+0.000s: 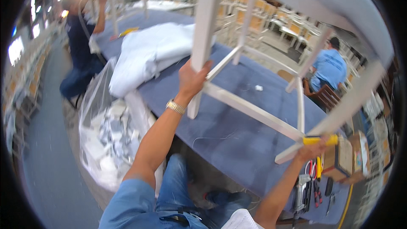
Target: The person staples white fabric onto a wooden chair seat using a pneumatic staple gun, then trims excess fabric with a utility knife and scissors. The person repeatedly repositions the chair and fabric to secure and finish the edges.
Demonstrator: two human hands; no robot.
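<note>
A white wooden chair (254, 108) with a pale padded seat stands tilted on the blue-grey covered table (229, 144) in front of me. My left hand (193, 80), with a metal watch at the wrist, is closed round its left leg, where the lower rails join. Down at the right front leg is my right hand (313, 149), closed on a yellow tool (321, 140) held across that leg. The tool's kind is unclear, and how firmly these fingers grip the leg itself is hidden.
White fabric (154, 51) lies piled on the table's left. Below it hangs a clear bag (112, 135) of scraps. A staple gun (300, 193), pliers (317, 193) and cardboard boxes (345, 157) are at the right. People work at left (82, 38) and right (330, 68).
</note>
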